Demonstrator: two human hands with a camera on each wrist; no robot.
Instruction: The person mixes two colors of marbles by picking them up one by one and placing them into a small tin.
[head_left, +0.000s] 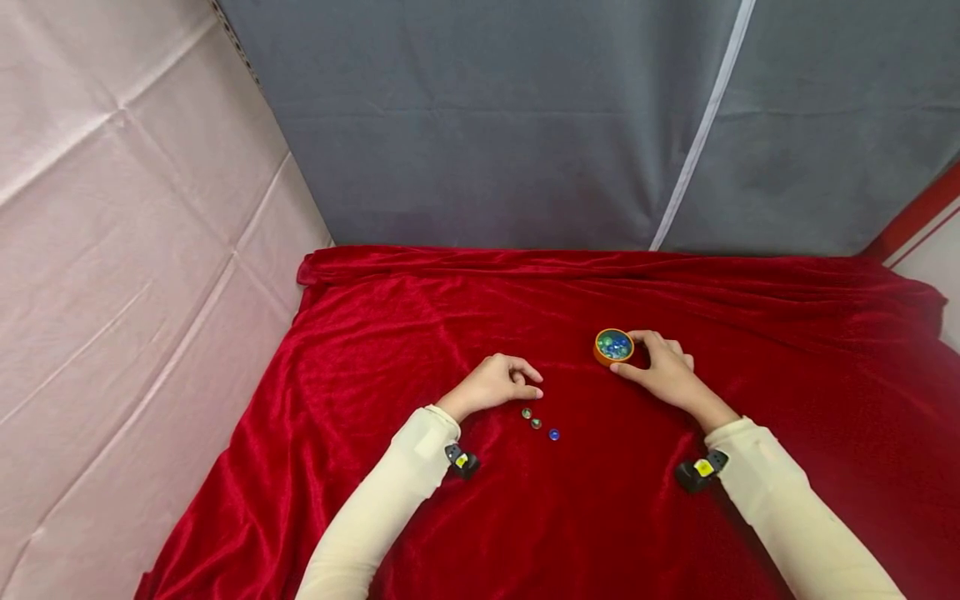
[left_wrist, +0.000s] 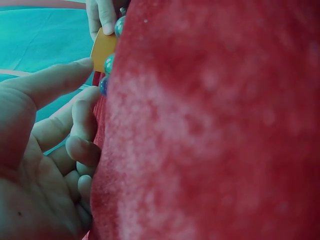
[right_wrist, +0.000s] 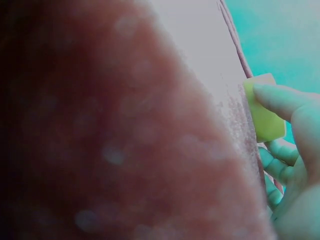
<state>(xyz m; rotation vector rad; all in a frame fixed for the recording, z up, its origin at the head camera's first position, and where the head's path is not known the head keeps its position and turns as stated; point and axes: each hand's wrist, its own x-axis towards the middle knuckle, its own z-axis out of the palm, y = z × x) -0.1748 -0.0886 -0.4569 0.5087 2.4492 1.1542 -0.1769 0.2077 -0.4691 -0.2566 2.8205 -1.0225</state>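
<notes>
My right hand (head_left: 660,371) holds a small round orange container (head_left: 603,357) between thumb and fingers, its top facing up. Inside lie several blue and green marbles (head_left: 614,343). In the right wrist view the container's side (right_wrist: 267,120) looks yellow, with the thumb laid along it. Left of it, my left hand (head_left: 495,383) is low over the cloth, fingers loosely bent and nothing held between them. Just below its thumb are two greenish marbles (head_left: 531,418) and a blue marble (head_left: 554,434). The left wrist view shows a blue marble (left_wrist: 104,86) close by the fingertips.
Wrinkled red velvet cloth (head_left: 600,517) covers the table, bunched into folds along the back edge. A grey curtain (head_left: 487,125) hangs behind it, and a pale pinkish wall covering (head_left: 135,250) rises at the left. The cloth blocks much of both wrist views.
</notes>
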